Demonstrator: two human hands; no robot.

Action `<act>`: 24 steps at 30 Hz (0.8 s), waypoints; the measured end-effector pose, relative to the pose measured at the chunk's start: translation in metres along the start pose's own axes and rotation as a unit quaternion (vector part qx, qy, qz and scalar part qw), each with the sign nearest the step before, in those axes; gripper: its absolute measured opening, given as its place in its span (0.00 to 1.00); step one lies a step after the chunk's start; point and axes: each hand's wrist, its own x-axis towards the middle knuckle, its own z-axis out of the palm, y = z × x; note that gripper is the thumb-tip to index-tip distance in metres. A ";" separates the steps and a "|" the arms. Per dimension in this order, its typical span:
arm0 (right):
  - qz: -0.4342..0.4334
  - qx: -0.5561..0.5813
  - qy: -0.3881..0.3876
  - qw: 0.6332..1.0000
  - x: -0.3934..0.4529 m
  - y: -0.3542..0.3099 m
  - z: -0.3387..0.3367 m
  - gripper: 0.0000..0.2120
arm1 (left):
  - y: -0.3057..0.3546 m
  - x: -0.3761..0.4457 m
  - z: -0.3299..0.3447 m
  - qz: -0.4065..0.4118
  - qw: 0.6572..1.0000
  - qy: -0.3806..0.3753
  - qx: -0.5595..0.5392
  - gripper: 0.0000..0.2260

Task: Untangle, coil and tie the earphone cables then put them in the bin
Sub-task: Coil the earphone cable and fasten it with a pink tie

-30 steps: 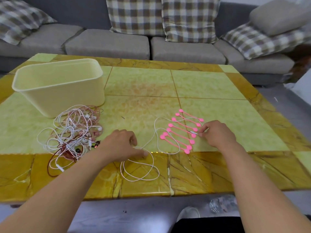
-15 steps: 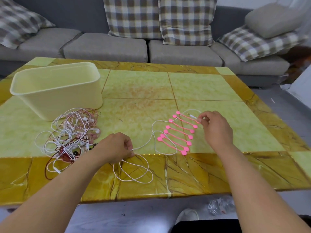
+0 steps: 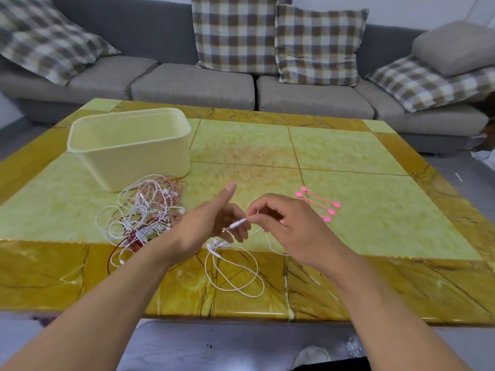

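Over the near edge of the table point(image 3: 348, 162), both hands met above a single white earphone cable point(image 3: 233, 274). The right hand point(image 3: 292, 226) pinched the cable's plug point(image 3: 237, 224) between thumb and fingers, its other fingers curled. The left hand point(image 3: 206, 223) lay open beneath the plug, thumb raised, fingers point(image 3: 235, 231) loosely spread under it (whether they touched it I could not tell). From the hands the cable dropped to the table in loose loops at six o'clock. At nine o'clock from the hands sat the tangled pile of cables point(image 3: 144, 212), white and red, and beyond it, at ten o'clock, the cream bin point(image 3: 134, 153). Pink cable ties point(image 3: 318, 203) lay at two o'clock, partly hidden by the right hand.
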 end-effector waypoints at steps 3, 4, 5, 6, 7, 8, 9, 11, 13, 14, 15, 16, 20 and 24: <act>0.013 -0.007 -0.017 1.000 0.002 0.003 0.006 0.03 | -0.003 -0.007 0.002 -0.030 0.997 -0.066 0.015 0.32; 0.026 0.005 -0.015 1.000 0.003 0.004 0.007 0.05 | -0.004 -0.009 0.003 -0.030 0.997 -0.062 0.020 0.29; 0.041 0.015 -0.015 0.999 0.004 0.004 0.008 0.06 | -0.004 -0.011 0.003 -0.024 0.998 -0.051 0.023 0.27; 0.056 0.023 -0.018 0.998 0.004 0.005 0.008 0.08 | -0.004 -0.013 0.003 -0.016 0.999 -0.041 0.020 0.25; 0.071 0.032 -0.021 0.997 0.005 0.006 0.005 0.08 | -0.004 -0.014 0.003 -0.008 1.000 -0.028 0.010 0.23; 0.081 0.043 -0.020 0.996 0.005 0.008 0.003 0.08 | -0.003 -0.016 0.001 -0.001 1.000 -0.015 -0.013 0.22; 0.088 0.058 -0.010 0.994 0.004 0.010 -0.001 0.06 | -0.003 -0.017 -0.002 0.004 0.999 0.003 -0.047 0.21; 0.103 0.097 0.035 0.989 0.003 0.015 -0.010 0.03 | -0.001 -0.021 -0.009 0.010 0.990 0.032 -0.136 0.20; 0.110 0.130 0.086 0.982 0.001 0.017 -0.014 0.02 | 0.002 -0.025 -0.016 0.015 0.975 0.038 -0.216 0.18; 0.113 0.137 0.109 0.978 0.001 0.018 -0.013 0.01 | 0.002 -0.027 -0.018 0.014 0.970 0.029 -0.241 0.15; 0.115 0.133 0.128 0.976 0.002 0.016 -0.010 0.01 | 0.004 -0.030 -0.018 0.009 0.968 0.012 -0.250 0.13; 0.118 0.123 0.143 0.975 0.003 0.016 -0.005 0.01 | 0.005 -0.033 -0.016 0.002 0.968 -0.011 -0.252 0.11; 0.118 0.089 0.165 0.975 0.007 0.013 0.015 0.04 | 0.012 -0.040 0.001 -0.018 0.955 -0.094 -0.282 0.09; 0.132 0.069 0.129 0.980 0.005 0.011 0.023 0.05 | 0.019 -0.036 0.003 -0.003 0.935 -0.057 -0.349 0.12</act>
